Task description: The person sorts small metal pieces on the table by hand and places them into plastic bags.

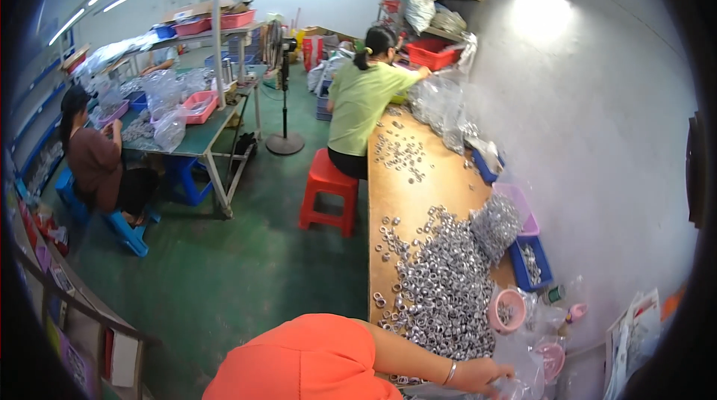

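From the orange sleeve at the lower edge my left arm reaches right across the near end of the table. My left hand (476, 375), with a bracelet at the wrist, has its fingers closed on the edge of a clear plastic bag (527, 370). Just beyond the forearm spreads a large heap of silvery metal rings (444, 288). A pink round tub (507, 310) with some small metal pieces stands beside the heap, and another pink container (551, 360) is right of the bag. My right hand does not show.
Along the wall stand a full clear bag of metal parts (496, 227) and a blue bin (529, 262). A co-worker in a green shirt (364, 94) reaches over the far end, by a red stool (330, 192). Another person (95, 150) sits at the left table.
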